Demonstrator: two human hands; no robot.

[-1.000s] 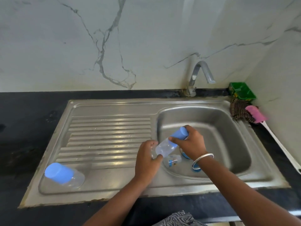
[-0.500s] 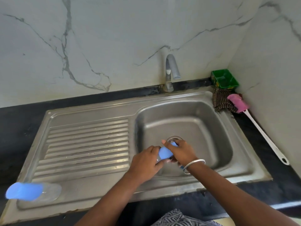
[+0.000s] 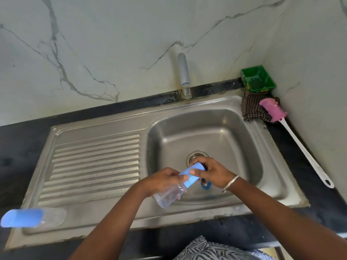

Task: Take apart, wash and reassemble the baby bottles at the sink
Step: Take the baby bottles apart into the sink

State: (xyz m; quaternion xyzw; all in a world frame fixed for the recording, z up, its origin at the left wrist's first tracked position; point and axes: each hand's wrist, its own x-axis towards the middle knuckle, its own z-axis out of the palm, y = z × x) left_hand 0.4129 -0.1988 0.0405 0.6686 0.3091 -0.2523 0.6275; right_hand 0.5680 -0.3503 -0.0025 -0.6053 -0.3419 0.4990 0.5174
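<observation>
Lying on its side at the lower left of the frame, a second bottle [image 3: 33, 217] with its blue cap on rests on the drainboard of the sink [image 3: 97, 132], well apart from both hands and nearer the left one. Right of it, at lower centre, the left hand [image 3: 163, 182] curls round the clear body of the bottle [image 3: 170, 194], which is held in the air over the near edge of the basin. Its long axis runs on a slant, base toward the lower left and cap [image 3: 191, 175] toward the upper right, so the cap end points straight into the right hand [image 3: 212, 173]. That hand pinches the blue cap, thumb on top, fingers wrapped behind. Pulling or twisting along that slanted axis looks like the step in hand, each hand at its own end. Just below the right hand a blue ring [image 3: 205, 185] lies in the basin, partly hidden. At the far right a brush [image 3: 300, 141] lies on the tabletop.
</observation>
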